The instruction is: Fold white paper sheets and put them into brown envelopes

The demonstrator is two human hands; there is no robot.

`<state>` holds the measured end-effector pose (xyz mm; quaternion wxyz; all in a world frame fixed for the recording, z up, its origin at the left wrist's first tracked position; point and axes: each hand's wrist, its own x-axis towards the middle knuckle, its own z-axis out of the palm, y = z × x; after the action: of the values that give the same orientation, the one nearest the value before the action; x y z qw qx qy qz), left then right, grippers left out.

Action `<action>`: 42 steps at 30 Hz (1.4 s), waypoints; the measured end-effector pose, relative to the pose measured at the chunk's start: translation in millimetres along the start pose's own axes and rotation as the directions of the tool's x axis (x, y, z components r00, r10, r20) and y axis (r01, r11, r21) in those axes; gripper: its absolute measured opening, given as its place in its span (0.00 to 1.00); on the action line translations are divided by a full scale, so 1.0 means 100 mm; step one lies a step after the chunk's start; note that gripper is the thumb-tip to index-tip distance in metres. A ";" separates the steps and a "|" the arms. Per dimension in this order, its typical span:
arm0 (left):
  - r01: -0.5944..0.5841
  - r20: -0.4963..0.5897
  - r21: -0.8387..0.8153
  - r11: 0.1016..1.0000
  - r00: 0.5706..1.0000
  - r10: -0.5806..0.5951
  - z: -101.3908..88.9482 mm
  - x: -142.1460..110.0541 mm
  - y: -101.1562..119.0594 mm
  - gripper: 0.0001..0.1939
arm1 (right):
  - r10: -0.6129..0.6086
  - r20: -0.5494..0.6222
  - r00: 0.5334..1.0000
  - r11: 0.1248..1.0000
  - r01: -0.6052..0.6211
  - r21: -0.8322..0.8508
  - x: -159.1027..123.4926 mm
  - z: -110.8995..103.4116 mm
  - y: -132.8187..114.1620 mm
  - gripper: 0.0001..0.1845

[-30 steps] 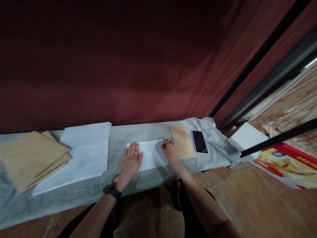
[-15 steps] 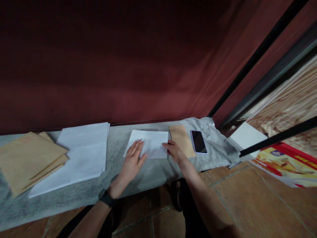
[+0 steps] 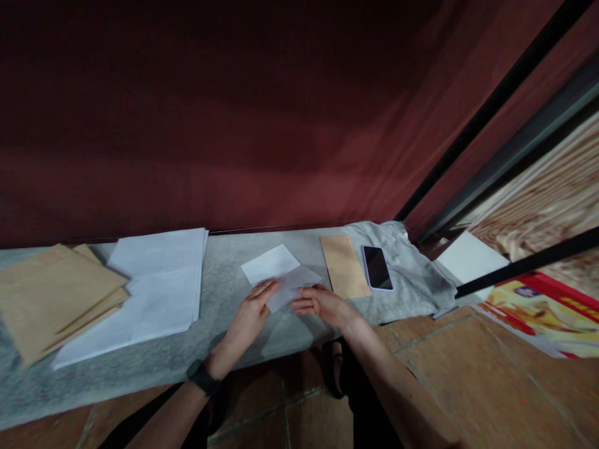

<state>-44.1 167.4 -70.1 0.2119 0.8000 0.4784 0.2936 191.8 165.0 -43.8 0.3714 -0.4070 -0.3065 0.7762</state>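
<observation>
A white sheet of paper [image 3: 272, 264] lies turned at an angle on the grey cloth, folded, with one part bright and the other in shade. My left hand [image 3: 253, 310] is at its lower left edge, fingers together and closed on the paper near the fold. My right hand [image 3: 321, 305] reaches in from the right, its stretched fingers slightly apart against the shaded part. A dark watch [image 3: 203, 378] is on my left wrist. Just right of the paper lies a brown envelope [image 3: 345, 267].
Beside the envelope is a phone [image 3: 377, 268] with a pale case. Farther left are a stack of white paper [image 3: 161, 293] and several brown envelopes [image 3: 60, 293]. A grey cloth [image 3: 224, 262] covers the narrow bench along a dark red wall [image 3: 234, 156]. A printed box [image 3: 543, 312] stands right.
The paper has turned from lying flat and straight to an angled, folded shape. My right hand has moved left and lower, closer to my left hand.
</observation>
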 end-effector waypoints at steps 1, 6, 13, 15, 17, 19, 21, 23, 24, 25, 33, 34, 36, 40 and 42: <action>0.011 0.014 -0.044 0.999 1.000 -0.010 -0.02 0.00 -0.02 0.36 | 0.009 0.033 0.999 1.000 -0.008 -0.030 -0.04 -0.05 -0.05 0.19; 0.101 0.114 -0.195 0.975 0.990 -0.080 -0.18 -0.05 -0.08 0.26 | -0.167 -0.059 0.984 0.949 0.144 -0.282 -0.16 -0.30 -0.27 0.23; 0.216 0.276 -0.313 0.925 0.953 -0.129 -0.38 -0.13 -0.07 0.21 | -0.390 0.106 0.915 0.549 0.323 -0.771 -0.08 -0.27 -0.18 0.26; 0.240 0.299 -0.325 0.915 0.944 -0.141 -0.43 -0.13 -0.04 0.21 | -0.346 0.180 0.921 0.470 0.336 -0.816 -0.06 -0.24 -0.13 0.20; 0.251 0.291 -0.334 0.908 0.944 -0.154 -0.47 -0.11 -0.02 0.21 | -0.323 0.216 0.921 0.430 0.346 -0.834 -0.03 -0.24 -0.10 0.15; 0.281 0.267 -0.332 0.900 0.944 -0.196 -0.51 -0.10 -0.03 0.22 | -0.321 0.203 0.925 0.394 0.326 -0.860 0.00 -0.24 -0.08 0.11; 0.347 0.269 -0.316 0.883 0.925 -0.267 -0.53 -0.08 -0.07 0.24 | -0.331 0.161 0.930 0.354 0.280 -0.892 0.02 -0.24 -0.09 0.11; 0.415 0.288 -0.300 0.859 0.898 -0.333 -0.53 -0.07 -0.12 0.24 | -0.342 0.128 0.931 0.322 0.244 -0.915 0.04 -0.21 -0.11 0.11; 0.437 0.289 -0.299 0.848 0.889 -0.356 -0.53 -0.07 -0.15 0.24 | -0.350 0.118 0.929 0.309 0.234 -0.922 0.04 -0.19 -0.12 0.11; 0.448 0.275 -0.305 0.840 0.886 -0.373 -0.53 -0.07 -0.17 0.24 | -0.361 0.108 0.926 0.299 0.224 -0.928 0.05 -0.17 -0.12 0.11; 0.471 0.139 -0.238 0.850 0.882 -0.450 -0.47 0.00 -0.14 0.21 | -0.423 -0.008 0.906 0.248 0.107 -0.963 0.13 -0.06 -0.07 0.10; 0.471 0.130 -0.241 0.849 0.882 -0.452 -0.46 0.01 -0.14 0.20 | -0.426 -0.025 0.905 0.246 0.089 -0.965 0.15 -0.06 -0.06 0.10; 0.471 0.113 -0.255 0.844 0.882 -0.457 -0.44 0.01 -0.14 0.20 | -0.429 -0.054 0.902 0.243 0.058 -0.968 0.17 -0.05 -0.04 0.11; 0.481 0.041 -0.212 0.851 0.874 -0.484 -0.38 0.02 -0.18 0.17 | -0.432 -0.100 0.896 0.212 -0.007 -0.977 0.20 -0.03 -0.02 0.09; 0.495 0.005 -0.159 0.854 0.866 -0.501 -0.35 0.03 -0.20 0.15 | -0.421 -0.129 0.898 0.181 -0.056 -0.982 0.21 -0.01 -0.02 0.08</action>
<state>-79.1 180.8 -55.6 0.3334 0.6246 0.6485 0.2796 184.8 183.7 -51.4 0.1741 -0.6462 -0.6952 0.2624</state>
